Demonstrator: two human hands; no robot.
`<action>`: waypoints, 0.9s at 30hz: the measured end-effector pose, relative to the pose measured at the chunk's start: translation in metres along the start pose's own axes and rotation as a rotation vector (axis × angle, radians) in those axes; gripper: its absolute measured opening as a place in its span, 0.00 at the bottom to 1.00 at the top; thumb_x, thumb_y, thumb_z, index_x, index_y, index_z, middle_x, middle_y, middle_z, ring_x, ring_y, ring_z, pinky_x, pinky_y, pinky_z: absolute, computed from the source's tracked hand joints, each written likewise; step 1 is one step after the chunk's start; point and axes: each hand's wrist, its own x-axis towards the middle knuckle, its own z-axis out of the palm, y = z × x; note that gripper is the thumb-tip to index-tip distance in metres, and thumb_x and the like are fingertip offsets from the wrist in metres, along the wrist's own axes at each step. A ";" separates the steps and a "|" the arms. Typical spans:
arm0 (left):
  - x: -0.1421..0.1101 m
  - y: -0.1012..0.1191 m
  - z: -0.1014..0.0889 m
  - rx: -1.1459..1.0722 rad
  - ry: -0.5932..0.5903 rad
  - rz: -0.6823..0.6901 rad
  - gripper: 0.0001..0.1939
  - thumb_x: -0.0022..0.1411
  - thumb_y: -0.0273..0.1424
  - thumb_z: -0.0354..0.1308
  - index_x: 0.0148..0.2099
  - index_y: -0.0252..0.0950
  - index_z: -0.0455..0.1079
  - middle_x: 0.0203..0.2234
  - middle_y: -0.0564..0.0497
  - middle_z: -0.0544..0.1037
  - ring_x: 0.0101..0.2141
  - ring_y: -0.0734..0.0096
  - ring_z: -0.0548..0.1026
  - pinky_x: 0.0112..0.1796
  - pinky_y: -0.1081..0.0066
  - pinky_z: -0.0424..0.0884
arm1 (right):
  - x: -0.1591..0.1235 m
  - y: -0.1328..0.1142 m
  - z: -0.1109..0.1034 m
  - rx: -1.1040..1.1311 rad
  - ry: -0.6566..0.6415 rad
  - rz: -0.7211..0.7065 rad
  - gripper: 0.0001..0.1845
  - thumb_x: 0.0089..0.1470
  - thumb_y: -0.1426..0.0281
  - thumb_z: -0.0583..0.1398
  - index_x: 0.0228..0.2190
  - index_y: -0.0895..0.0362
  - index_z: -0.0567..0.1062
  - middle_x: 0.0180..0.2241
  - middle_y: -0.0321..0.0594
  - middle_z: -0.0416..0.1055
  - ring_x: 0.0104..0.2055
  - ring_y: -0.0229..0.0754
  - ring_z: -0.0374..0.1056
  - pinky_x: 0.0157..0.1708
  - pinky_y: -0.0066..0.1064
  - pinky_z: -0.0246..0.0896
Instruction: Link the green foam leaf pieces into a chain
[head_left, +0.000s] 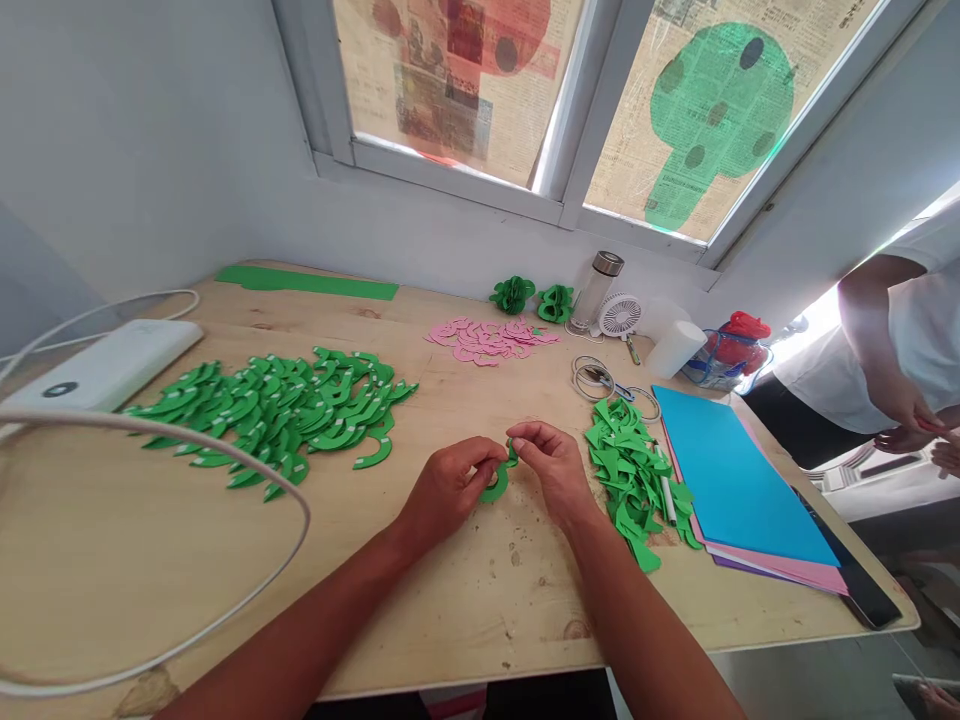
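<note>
My left hand is closed in a pinch on a curved green paper piece, held just above the middle of the table. Close beside it, my right hand pinches a small upper part of green paper that seems to belong to the same piece; the fingers hide where they meet. To the left lies a heap of green paper arcs, many with small white patches near their ends. On the right is a pile of green paper scraps with a white pen on it.
Pink paper cutouts, two green paper ornaments, a glass bottle and a small fan stand at the back. Blue sheets lie right, scissors nearby. A white cable loops left. Another person's arm shows at right.
</note>
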 end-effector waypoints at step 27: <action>-0.002 -0.007 0.003 0.042 0.021 0.007 0.10 0.59 0.29 0.49 0.39 0.37 0.72 0.34 0.49 0.79 0.34 0.69 0.76 0.35 0.73 0.71 | 0.001 -0.001 -0.008 -0.529 -0.013 -0.312 0.08 0.48 0.72 0.58 0.31 0.54 0.76 0.29 0.37 0.73 0.32 0.39 0.66 0.34 0.31 0.60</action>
